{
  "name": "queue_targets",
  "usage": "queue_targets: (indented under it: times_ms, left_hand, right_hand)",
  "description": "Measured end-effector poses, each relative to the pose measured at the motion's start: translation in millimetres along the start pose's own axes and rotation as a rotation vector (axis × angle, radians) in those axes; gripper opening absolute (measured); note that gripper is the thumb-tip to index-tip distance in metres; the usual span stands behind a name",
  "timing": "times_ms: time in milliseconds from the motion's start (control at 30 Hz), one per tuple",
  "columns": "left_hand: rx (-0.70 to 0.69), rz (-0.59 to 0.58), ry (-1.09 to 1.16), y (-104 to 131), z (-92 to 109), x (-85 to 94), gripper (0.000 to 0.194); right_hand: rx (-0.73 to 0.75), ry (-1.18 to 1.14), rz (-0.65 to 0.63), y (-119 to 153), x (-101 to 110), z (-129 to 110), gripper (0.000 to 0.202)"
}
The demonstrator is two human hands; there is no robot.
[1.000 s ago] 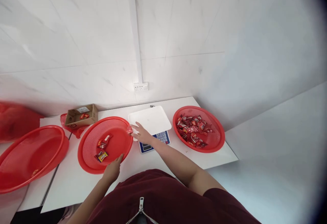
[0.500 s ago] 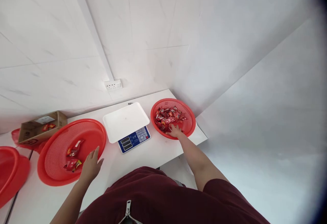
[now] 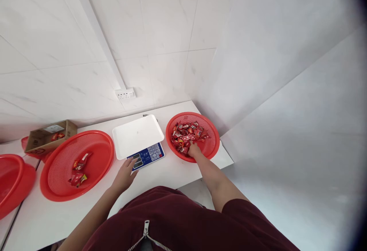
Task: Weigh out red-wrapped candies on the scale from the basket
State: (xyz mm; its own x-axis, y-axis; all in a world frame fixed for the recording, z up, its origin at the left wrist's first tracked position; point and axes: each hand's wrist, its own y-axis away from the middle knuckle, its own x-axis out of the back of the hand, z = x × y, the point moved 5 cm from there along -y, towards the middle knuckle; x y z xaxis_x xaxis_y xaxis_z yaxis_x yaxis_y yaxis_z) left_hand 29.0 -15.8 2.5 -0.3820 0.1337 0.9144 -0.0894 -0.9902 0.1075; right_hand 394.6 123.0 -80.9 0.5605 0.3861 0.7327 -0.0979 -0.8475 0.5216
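My right hand [image 3: 194,150] reaches into the right red basket [image 3: 214,144], at the near side of a heap of small red-wrapped packets [image 3: 186,130]. Its fingers are drawn in among the wrappers, and what they hold, if anything, is hidden. My left hand [image 3: 126,174] is open, its fingers over the display end of the blue keypad panel of a digital scale [image 3: 151,157]. The white weighing pan [image 3: 139,134] of that scale bears nothing. In the left red basket [image 3: 99,170] lie a few red packets [image 3: 78,176].
A cardboard box [image 3: 41,138] with red packets inside stands behind the left basket. Another red tub [image 3: 17,190] is at the far left. The white table [image 3: 160,178] meets a tiled wall with a socket [image 3: 125,93]; its right edge is just beyond the right basket.
My left hand has moved right, from the left basket's rim to the scale's panel. My right hand has stayed in the right basket, its spread fingers drawing in. The view has shifted slightly.
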Motion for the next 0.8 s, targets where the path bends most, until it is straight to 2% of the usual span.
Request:
queue_targets:
  times_ms: [133,200,367,433,533,600,700,800]
  left_hand:
    - [0.054,-0.080,0.121,-2.6,20.9,-2.9,0.043]
    - [0.081,-0.112,0.212,-7.5,33.4,0.3,0.041]
    - [0.183,-0.276,0.619,-25.3,63.3,11.0,0.045]
    - [0.194,-0.362,0.766,-31.4,72.9,15.4,0.047]
    - [0.178,-0.484,0.876,-37.8,81.5,21.2,0.049]
    - [0.191,-0.539,0.943,-41.2,84.0,23.9,0.049]
    - [0.220,-0.558,1.093,-47.3,89.2,29.5,0.049]
    - [0.217,-0.527,1.218,-54.4,98.0,39.1,0.053]
  right_hand:
    - [-0.052,-0.401,0.000,-6.0,9.2,6.9,0.049]
    - [-0.077,-0.614,0.004,-6.0,17.2,9.5,0.039]
    - [-0.104,-1.044,0.065,7.7,41.7,9.1,0.033]
    - [-0.099,-1.166,0.087,17.8,48.5,3.5,0.033]
    - [-0.083,-1.300,0.081,35.5,53.3,-11.7,0.031]
    - [-0.074,-1.353,0.042,48.4,52.8,-25.3,0.028]
    - [-0.065,-1.382,-0.058,69.1,45.6,-49.7,0.025]
    - [-0.002,-1.382,-0.279,91.9,27.9,-84.6,0.027]
